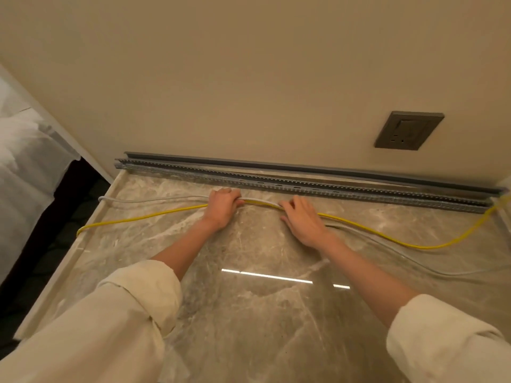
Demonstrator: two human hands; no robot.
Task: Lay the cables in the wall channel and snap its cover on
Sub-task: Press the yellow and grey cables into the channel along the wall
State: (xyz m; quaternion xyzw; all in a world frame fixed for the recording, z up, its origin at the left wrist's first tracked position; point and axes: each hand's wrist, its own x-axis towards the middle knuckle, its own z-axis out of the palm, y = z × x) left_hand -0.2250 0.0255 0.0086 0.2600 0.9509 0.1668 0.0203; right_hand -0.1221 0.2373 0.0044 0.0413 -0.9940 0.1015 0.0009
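Observation:
A grey slotted cable channel (304, 186) lies open along the foot of the wall. Its plain grey cover (249, 163) rests just behind it against the wall. A yellow cable (143, 217) and a white cable (154, 199) run across the marble top in front of the channel. My left hand (221, 208) grips both cables together near the middle. My right hand (301, 219) holds the same pair a short way to the right, fingers curled over them. Neither cable is inside the channel.
A grey wall socket (409, 131) sits above the channel at the right. The marble top (249, 313) has a raised left edge, with a dark drop and white plastic sheeting (30, 150) beyond. The yellow cable climbs up at the far right corner.

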